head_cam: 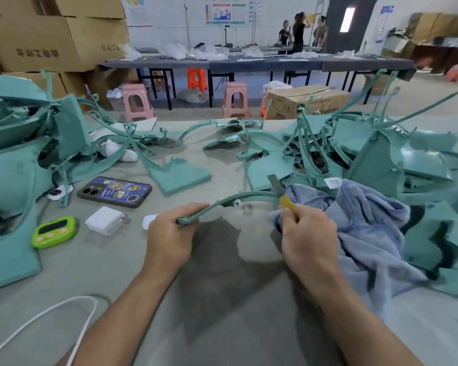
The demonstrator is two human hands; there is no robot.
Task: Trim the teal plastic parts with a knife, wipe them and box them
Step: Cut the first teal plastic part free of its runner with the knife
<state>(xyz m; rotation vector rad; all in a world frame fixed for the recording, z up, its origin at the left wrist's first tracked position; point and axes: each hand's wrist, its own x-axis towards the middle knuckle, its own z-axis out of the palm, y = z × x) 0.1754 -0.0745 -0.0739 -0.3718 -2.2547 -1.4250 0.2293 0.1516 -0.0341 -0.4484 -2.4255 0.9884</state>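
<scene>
Cardboard boxes (50, 40) stacked, contents hidden

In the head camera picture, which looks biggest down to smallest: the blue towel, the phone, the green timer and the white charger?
1. blue towel, by far the largest.
2. phone.
3. green timer and white charger look nearly alike, so I won't rank them.

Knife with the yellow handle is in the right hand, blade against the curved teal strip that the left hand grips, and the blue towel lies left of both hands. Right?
Not quite: the head view shows the blue towel on the right, beside the right hand. The rest holds: that hand holds the knife against the curved teal strip, gripped by the left hand.
</scene>
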